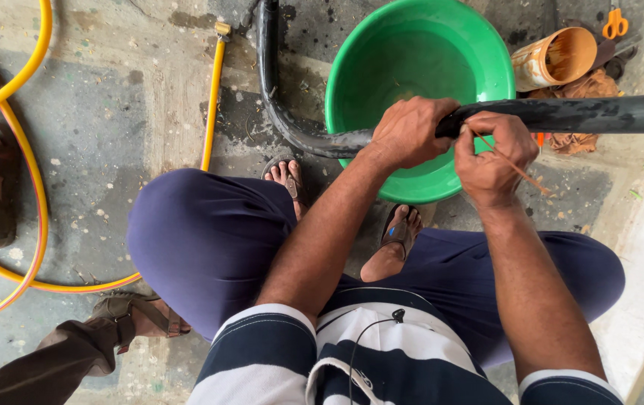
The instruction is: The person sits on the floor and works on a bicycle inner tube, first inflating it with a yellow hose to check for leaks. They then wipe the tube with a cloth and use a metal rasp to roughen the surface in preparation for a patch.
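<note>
— Black rubber, that long tube (pixel 562 114): where does it lie?

— It runs in from the 3 o'clock edge, crosses over the round green plastic basin (pixel 412 52) at 12 o'clock, then bends and climbs up toward 11 o'clock along the grey concrete floor (pixel 112 135).

— And the grip on it?

— The left hand (pixel 409 133) is wrapped fully round the tube, fingers curled over the top, closed tight on it just above the basin's near rim. The right hand (pixel 491 155) sits just beside it, toward 3 o'clock, its fingers folded shut and pinching a thin orange stick (pixel 513 166) that slants down toward 4 o'clock; its knuckles press against the tube's underside.

— What lies around?

— A rusty cylindrical tin (pixel 554 58) lies on its side at 1 o'clock, next to a brown rag (pixel 573 86), with orange-handled scissors (pixel 615 24) beyond it at the top right corner. A yellow hose (pixel 212 97) runs up the floor at 11 o'clock and loops away round 9 o'clock. The person squats in dark blue trousers (pixel 202 240) and a striped shirt, sandalled feet just below the basin. Another person's sandalled foot (pixel 138 315) is at 8 o'clock, a further one at the 9 o'clock edge.
</note>
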